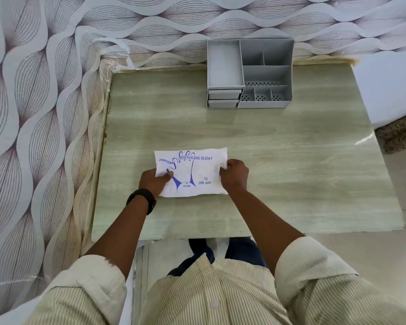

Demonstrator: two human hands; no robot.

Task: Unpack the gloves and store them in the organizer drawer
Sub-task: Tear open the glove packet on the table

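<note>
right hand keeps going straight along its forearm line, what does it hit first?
The right hand points up-left, away from the person, already gripping the glove packet. Beyond that lies bare table; the grey organizer sits further back, probably roughly in line.

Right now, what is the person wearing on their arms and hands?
Both hands, left hand and right hand, are bare, no gloves. A black wristwatch sits on the left wrist. The cream shirt with fine stripes has its sleeves rolled up near the elbows, forearms uncovered.

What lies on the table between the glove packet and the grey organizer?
Nothing: in the head view only bare wood-grain table separates the glove packet from the grey organizer.
</note>
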